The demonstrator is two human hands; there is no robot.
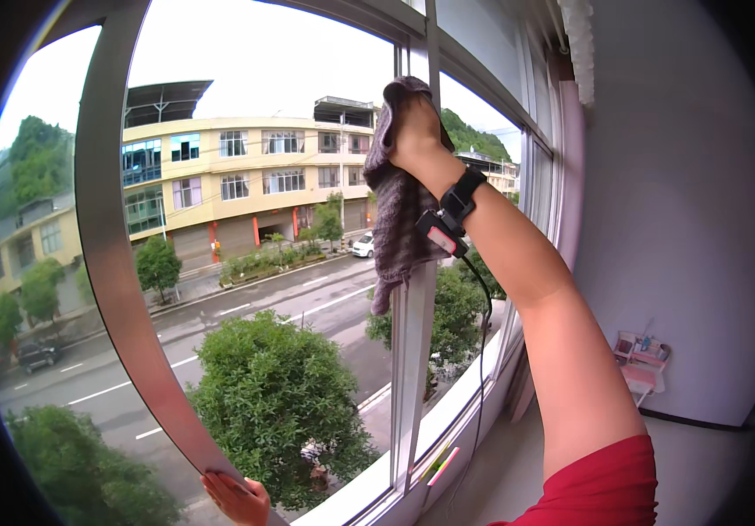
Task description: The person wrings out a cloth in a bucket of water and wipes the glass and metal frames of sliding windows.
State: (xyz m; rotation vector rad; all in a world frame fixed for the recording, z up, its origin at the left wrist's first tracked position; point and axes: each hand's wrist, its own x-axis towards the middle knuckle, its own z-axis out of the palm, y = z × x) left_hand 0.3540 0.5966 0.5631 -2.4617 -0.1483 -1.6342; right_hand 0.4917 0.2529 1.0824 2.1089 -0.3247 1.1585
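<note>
Right grip clamps grey cloth against window frame; cloth hangs below, apparently.

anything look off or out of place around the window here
Nothing looks damaged or spilled. The right hand presses a grey cloth against the upright window frame, while the left hand grips the curved-looking frame bar; that bend is only lens distortion.

Two hands show: the right hand high up and the left hand low and near. One grey cloth hangs, one wrist device, and three upright window frame bars.
</note>
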